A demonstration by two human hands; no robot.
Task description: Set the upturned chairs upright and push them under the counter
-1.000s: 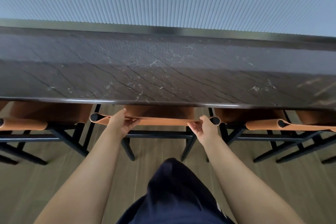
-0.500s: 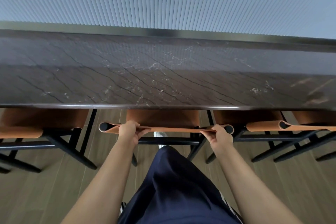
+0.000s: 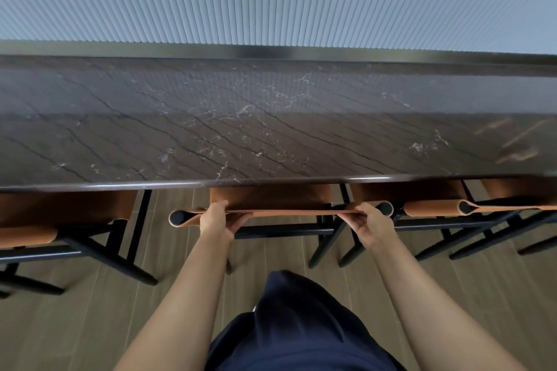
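Tan leather, pulled taut: the strap (image 3: 283,214) across the back of the chair (image 3: 271,197) runs from 11 to 1 o'clock ahead of us. It is flat as a belt and rolled into an open loop at each end.

Change over the last second: we have stepped in, and the dark trouser leg now fills more of 6 o'clock. The left hand (image 3: 215,220) lay looser on the strap then. Now its fingers curl round it, close together, near the 11 o'clock loop. The right hand (image 3: 369,221) grips the 1 o'clock end the same way.

The chair stands upright at 12 o'clock, its seat partly beneath the counter (image 3: 271,129). Its gap to the edge has hardly altered (camera sway makes this rough). We judge the push all but done, since the strap lines up with that of the right chair (image 3: 434,208) at 2 o'clock. The left chair (image 3: 60,214) at 9 o'clock is likewise tucked. No upturned chair shows.

Materials:
- Counter: polished dark brown stone with black cracks, white veins and a rounded lip.
- Frame (image 3: 283,230): thin matte black bars, legs splayed.
- Floor (image 3: 90,325): grey-brown planks.
- Panel (image 3: 271,3), far 12 o'clock: pale, finely ribbed.
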